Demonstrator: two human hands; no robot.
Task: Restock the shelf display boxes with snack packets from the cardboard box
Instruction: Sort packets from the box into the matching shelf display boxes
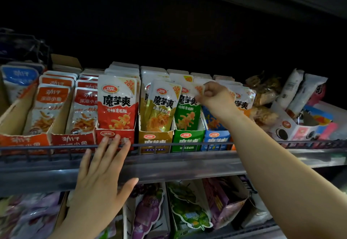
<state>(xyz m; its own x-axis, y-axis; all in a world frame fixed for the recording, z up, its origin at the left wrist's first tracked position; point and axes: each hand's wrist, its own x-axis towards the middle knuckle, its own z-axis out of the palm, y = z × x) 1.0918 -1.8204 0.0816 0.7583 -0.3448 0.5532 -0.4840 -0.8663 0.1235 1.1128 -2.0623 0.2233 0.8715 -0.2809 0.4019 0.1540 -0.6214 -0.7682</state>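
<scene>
While purple and green fruit-printed packs point(146, 212) stand on the lower shelf nearest the camera, the left hand point(101, 175) lies spread and flat over the upper shelf's front edge point(187, 165), its fingertips point(117, 137) reaching past the wire rail point(169, 144) to touch the red display box point(114, 135). Farther along that edge, the green display box point(187, 139) sits between a yellow box point(155, 139) and a blue box point(216, 139). Above it the right hand point(216, 98) pinches the top corner of a green snack packet point(185, 116) standing upright in the green display box, more packets ranked behind
</scene>
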